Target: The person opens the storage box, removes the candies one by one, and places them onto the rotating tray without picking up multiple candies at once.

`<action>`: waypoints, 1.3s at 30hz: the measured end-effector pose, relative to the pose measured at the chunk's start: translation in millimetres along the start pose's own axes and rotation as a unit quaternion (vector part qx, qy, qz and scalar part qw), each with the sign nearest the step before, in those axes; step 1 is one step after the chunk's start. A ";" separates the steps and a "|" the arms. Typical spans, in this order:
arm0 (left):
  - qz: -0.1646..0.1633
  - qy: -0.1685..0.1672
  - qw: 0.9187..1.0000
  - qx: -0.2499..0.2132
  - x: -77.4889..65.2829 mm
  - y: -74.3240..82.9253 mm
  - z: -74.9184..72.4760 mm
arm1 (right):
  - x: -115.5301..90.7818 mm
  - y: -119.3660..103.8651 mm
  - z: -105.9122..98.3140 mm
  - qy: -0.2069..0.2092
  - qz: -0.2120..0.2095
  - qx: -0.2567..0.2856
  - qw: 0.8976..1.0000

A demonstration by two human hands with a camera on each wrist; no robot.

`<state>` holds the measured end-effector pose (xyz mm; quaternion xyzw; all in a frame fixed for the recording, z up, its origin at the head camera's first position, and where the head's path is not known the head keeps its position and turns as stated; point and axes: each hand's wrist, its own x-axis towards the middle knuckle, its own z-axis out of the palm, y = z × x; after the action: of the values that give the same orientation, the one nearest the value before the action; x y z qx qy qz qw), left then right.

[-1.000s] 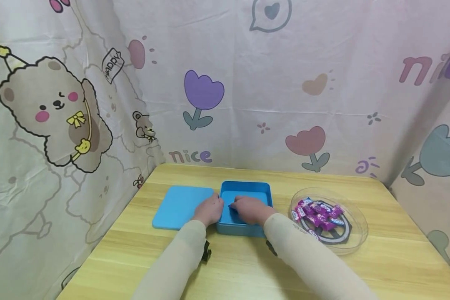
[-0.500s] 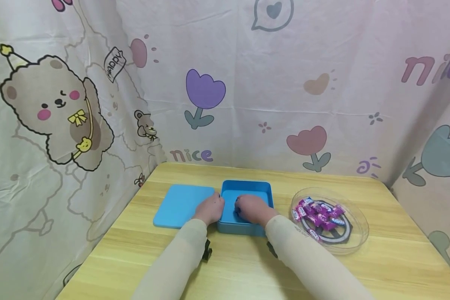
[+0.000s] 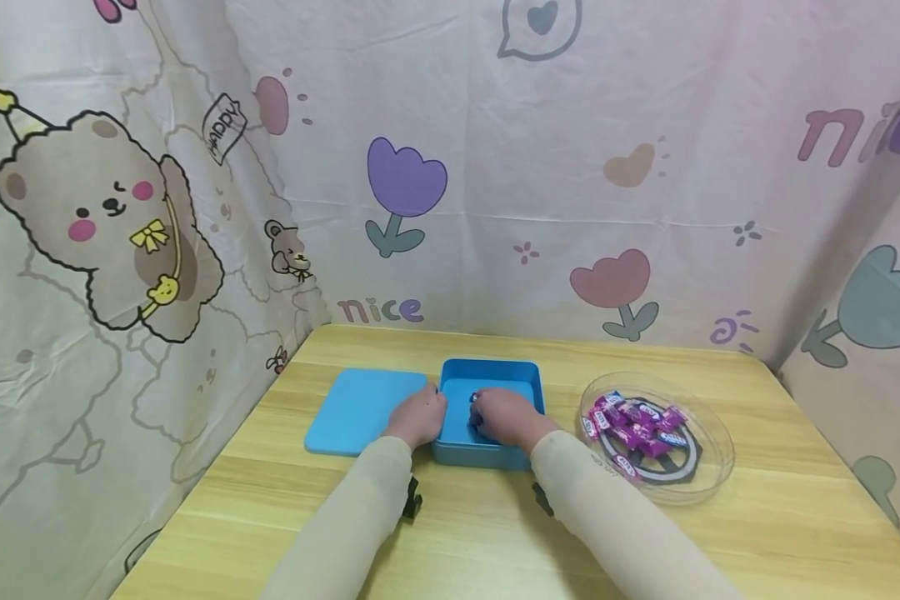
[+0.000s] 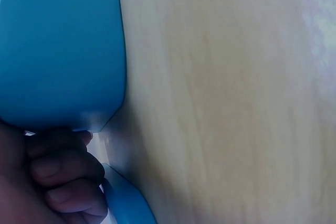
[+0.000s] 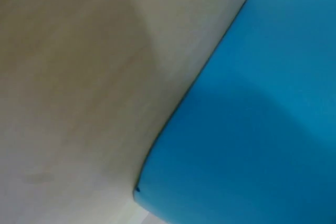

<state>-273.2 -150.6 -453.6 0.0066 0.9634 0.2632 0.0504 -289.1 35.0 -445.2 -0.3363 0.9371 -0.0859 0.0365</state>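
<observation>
A shallow blue box stands uncovered on the table. At its left wall, my left hand grips the rim; the left wrist view shows the curled fingers against the box wall. My right hand is inside the box, low over the floor, its fingers curled around a small dark thing. Only a bit of that thing pokes out, so I cannot tell its kind. The right wrist view holds the box's outer wall but no fingers.
Left of the box lies a flat blue lid, partly behind my left hand. A round clear tray with several purple-wrapped candies sits on the right. Printed curtains hang behind the wooden table.
My right hand has shifted slightly right and turned inside the box, so the dark thing now pokes out higher, by the knuckles. The left hand stays at the rim.
</observation>
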 end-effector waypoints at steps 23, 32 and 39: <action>-0.013 0.000 1.000 -0.014 -0.8 1.3 0.6 | 0.1 -0.7 -3.5 -0.071 0.070 0.077 0.992; -0.014 -0.001 1.000 -0.016 -2.0 1.9 1.3 | 0.6 -1.2 -0.7 -0.071 0.074 0.078 0.992; -0.021 -0.006 1.000 -0.021 -4.7 4.1 -1.4 | -6.0 3.5 -5.6 -0.058 0.054 0.065 0.995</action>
<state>-268.7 -148.0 -449.9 -0.0131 0.9572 0.2823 0.0619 -287.4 42.3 -440.3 -0.2861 0.9427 -0.1252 0.1172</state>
